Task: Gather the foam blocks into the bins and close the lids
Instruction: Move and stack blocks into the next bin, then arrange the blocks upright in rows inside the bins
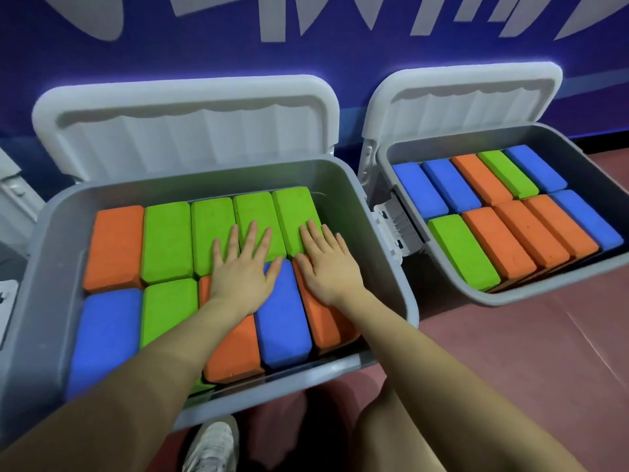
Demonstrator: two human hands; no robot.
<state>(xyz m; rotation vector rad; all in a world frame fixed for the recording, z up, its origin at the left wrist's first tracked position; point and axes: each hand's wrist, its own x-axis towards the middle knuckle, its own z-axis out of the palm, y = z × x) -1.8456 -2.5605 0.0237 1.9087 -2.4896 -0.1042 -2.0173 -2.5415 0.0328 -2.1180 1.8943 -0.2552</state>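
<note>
Two grey bins stand side by side on the floor, both full of foam blocks. The near bin (381, 212) holds green blocks (166, 243), orange blocks (114, 247) and blue blocks (105, 335) in two rows. My left hand (243, 272) lies flat with fingers spread on the green and blue blocks. My right hand (325, 262) presses flat on a green block and an orange block (326, 327) beside it. The right bin (439, 264) holds blue, orange and green blocks. Both white lids, the near bin's lid (190, 131) and the right bin's lid (466, 97), stand open against the wall.
A blue wall with white lettering (272, 22) rises behind the bins. Part of another white lid (10, 199) shows at the far left. Reddish floor (510, 352) lies in front of the right bin. My white shoe (212, 447) is below the near bin.
</note>
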